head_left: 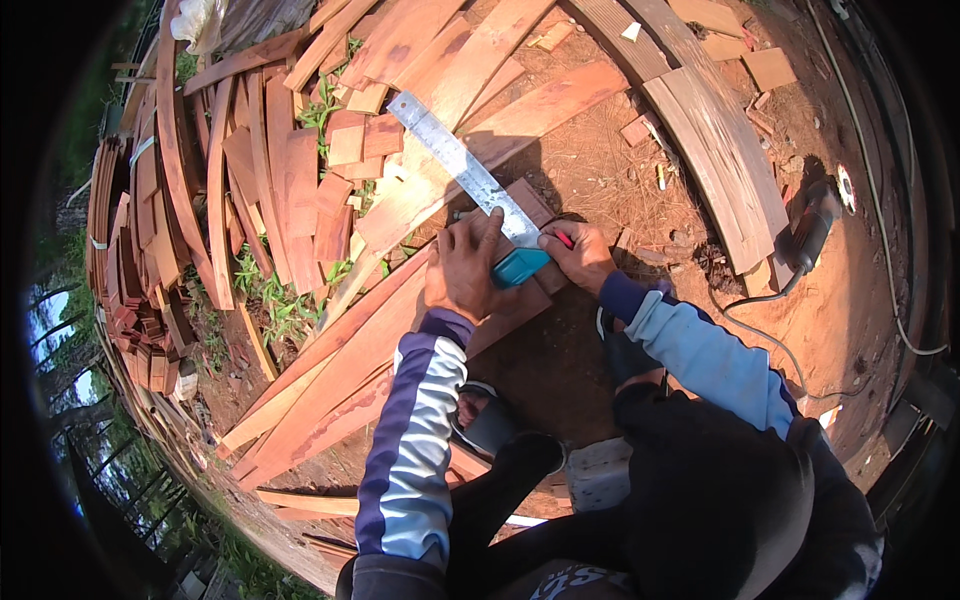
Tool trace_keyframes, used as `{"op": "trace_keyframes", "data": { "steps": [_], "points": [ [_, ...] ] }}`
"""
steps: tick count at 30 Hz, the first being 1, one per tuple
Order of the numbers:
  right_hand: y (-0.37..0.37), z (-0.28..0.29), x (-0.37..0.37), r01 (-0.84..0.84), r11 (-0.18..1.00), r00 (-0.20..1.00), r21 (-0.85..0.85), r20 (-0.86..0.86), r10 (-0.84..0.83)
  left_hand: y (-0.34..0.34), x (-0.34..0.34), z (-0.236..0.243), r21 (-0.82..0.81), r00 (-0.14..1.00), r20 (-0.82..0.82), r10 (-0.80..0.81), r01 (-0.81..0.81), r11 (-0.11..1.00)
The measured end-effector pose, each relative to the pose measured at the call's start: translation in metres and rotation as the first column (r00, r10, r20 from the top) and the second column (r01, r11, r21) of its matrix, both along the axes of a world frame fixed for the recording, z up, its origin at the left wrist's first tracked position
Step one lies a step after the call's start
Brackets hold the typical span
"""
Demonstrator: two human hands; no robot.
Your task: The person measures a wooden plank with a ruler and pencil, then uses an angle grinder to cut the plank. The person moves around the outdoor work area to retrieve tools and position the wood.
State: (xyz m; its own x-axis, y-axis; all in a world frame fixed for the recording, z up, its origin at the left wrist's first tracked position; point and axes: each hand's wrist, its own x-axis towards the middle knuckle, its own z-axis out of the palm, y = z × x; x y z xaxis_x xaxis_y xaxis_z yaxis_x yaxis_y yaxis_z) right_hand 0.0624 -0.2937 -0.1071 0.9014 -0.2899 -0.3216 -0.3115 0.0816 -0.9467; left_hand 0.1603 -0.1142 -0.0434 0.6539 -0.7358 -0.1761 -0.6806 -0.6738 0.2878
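Observation:
A try square with a long steel blade point(446, 151) and a teal handle point(517, 267) lies angled over a reddish wooden board point(495, 330) near the middle of the view. My left hand point(462, 264) is closed on the square, thumb on the lower part of the blade beside the handle. My right hand point(580, 258) is closed around a small red marking tool point(562, 239), perhaps a pencil, at the blade's right edge, just above the teal handle. The marking tool's tip is hidden by my fingers.
Loose planks point(280, 180) and short offcuts point(345, 145) cover the left, with weeds between them. Weathered boards point(705, 160) lie at the upper right on dirt, beside a corded power tool point(815, 225) with its cable. My sandaled feet point(485, 420) are below my hands.

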Motion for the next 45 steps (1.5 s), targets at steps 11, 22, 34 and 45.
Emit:
{"op": "trace_keyframes", "data": {
  "steps": [11, 22, 34, 45],
  "points": [
    [0.001, 0.002, 0.003, -0.02, 0.987, 0.999, -0.157, -0.037, 0.014, 0.001, 0.002, -0.002, 0.072, 1.0, -0.011, -0.013, 0.014, 0.997],
    [0.002, -0.009, 0.003, -0.009, 0.986, 1.0, -0.168, -0.004, 0.009, 0.004, 0.003, -0.01, 0.041, 1.0, -0.023, -0.019, 0.02, 0.999],
    [0.001, -0.004, 0.003, -0.037, 0.988, 0.999, -0.15, -0.019, 0.034, 0.002, 0.002, -0.005, 0.038, 1.0, -0.015, -0.015, 0.016, 0.999],
    [-0.002, -0.002, 0.004, -0.033, 0.995, 0.998, -0.096, -0.049, 0.028, -0.002, 0.001, 0.004, 0.067, 1.0, -0.024, -0.002, 0.003, 0.998]
  ]
}}
